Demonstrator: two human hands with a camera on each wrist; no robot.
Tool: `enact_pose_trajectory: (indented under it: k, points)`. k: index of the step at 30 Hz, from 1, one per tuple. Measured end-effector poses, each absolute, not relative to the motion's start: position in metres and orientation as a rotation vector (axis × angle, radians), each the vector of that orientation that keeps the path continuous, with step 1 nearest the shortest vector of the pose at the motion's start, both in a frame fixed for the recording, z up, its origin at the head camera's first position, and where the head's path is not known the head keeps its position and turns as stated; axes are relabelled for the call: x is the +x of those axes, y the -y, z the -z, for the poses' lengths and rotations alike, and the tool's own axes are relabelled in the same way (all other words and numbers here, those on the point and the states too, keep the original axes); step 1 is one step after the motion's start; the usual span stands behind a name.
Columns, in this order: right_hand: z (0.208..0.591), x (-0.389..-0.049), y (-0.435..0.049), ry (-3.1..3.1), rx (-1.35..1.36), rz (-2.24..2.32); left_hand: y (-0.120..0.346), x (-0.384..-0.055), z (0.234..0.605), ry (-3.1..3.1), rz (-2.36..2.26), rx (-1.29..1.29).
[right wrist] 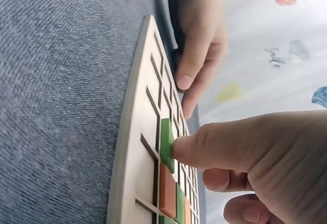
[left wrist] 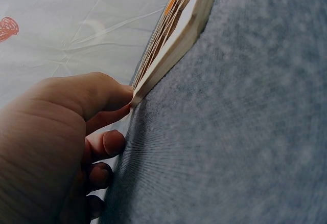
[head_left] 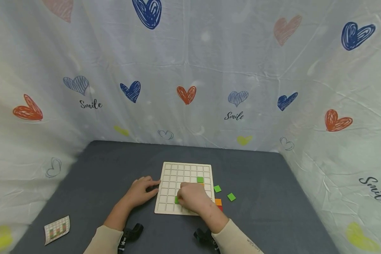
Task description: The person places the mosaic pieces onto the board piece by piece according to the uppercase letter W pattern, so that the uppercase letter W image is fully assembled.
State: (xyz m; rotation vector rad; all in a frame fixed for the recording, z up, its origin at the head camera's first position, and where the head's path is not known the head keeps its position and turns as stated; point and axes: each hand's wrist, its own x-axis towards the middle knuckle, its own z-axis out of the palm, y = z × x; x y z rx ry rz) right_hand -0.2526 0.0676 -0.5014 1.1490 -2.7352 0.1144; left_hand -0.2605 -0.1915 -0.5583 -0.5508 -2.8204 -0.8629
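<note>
A pale wooden grid board (head_left: 173,179) lies on the dark table. My left hand (head_left: 140,190) touches the board's left edge with thumb and index finger; the other fingers (left wrist: 113,142) curl loosely beside it. Over the lower part of the board, my right hand (head_left: 193,197) has its thumb and fingers at a green square tile (right wrist: 166,144). The tile sits in a cell near the edge, next to an orange tile (right wrist: 167,196). Another green tile (head_left: 200,179) lies higher on the grid. My right hand hides some cells in the head view.
Two loose green tiles (head_left: 231,197) lie right of the board. An orange tile (head_left: 218,202) and a partly hidden red tile (head_left: 220,208) are by its lower right edge. A small printed grid card (head_left: 57,229) rests at the table's left. A white heart-patterned curtain (head_left: 209,70) surrounds the table.
</note>
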Motion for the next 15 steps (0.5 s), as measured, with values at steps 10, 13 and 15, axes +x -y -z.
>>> enact_pose_trajectory:
  k: [10,13,15]
  points:
    - [0.5058,-0.2505,-0.0670,2.786,1.085,-0.182,0.1908,-0.2622,0.5588,2.819,0.858,-0.555]
    - [0.5065,-0.2505,-0.0672,2.820,1.044,-0.190,0.1912,-0.2630,0.5588,2.836,0.865,-0.554]
    - [0.5056,-0.2489,-0.0702,2.839,1.024,-0.205,0.1914,-0.2632,0.5597,2.842,0.866,-0.552]
